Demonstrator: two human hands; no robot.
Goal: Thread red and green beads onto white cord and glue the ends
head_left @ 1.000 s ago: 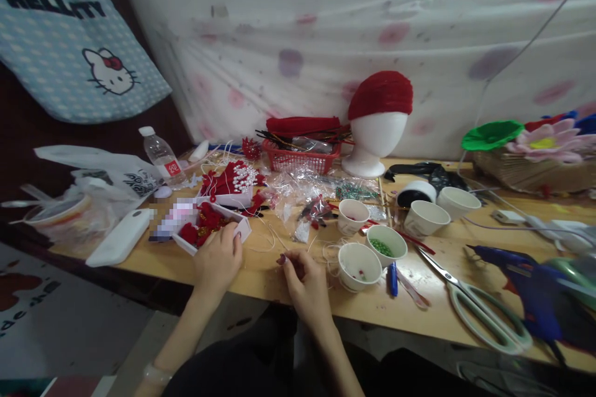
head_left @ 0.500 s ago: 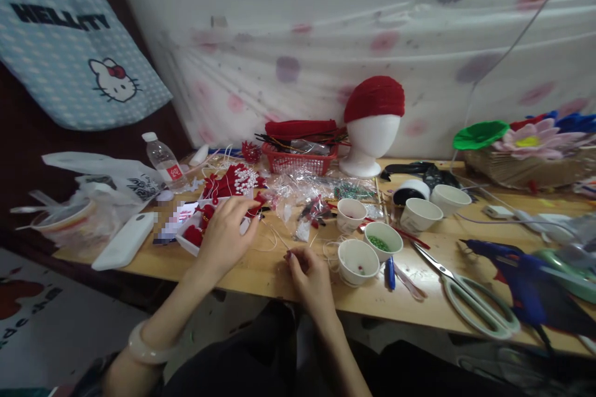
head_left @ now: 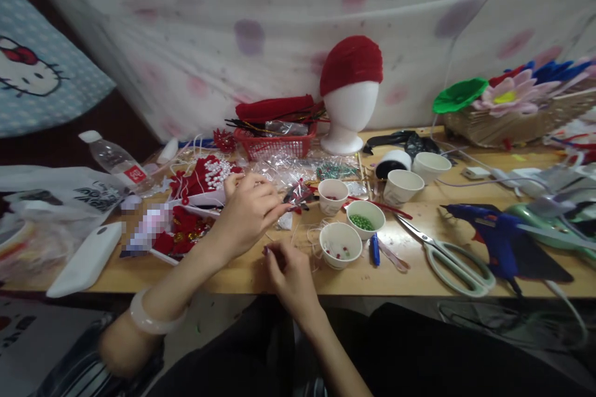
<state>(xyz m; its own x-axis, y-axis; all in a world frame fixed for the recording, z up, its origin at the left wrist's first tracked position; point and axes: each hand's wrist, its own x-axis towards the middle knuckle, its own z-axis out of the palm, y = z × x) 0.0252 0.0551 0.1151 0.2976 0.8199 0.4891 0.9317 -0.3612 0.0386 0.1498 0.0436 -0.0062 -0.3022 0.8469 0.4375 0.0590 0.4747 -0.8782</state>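
Note:
My left hand [head_left: 254, 208] is raised over the middle of the bench, its back towards me, thumb and forefinger drawn close together. Whatever they pinch, if anything, is too small to make out. Lower and to the right, my right hand [head_left: 291, 270] pinches a thin pale cord [head_left: 294, 234] close to the bench's front edge. A white box [head_left: 162, 254] of red and gold trimmings is behind my left wrist. Just right of my hands stand paper cups: one with a few small beads [head_left: 341, 247], one with green beads [head_left: 361, 222], another with dark red bits [head_left: 333, 196].
Large scissors [head_left: 447, 257], a blue glue gun [head_left: 493, 229] and a blue pen [head_left: 375, 249] lie to the right. Behind are a red basket [head_left: 274, 147] and a white foam head [head_left: 351, 111] in a red cap. A phone [head_left: 88, 257] and bottle [head_left: 116, 164] lie left.
My left hand has moved right, away from the white box, and more of the box's contents show. My right hand keeps its pinch. The view has turned and tilted a little.

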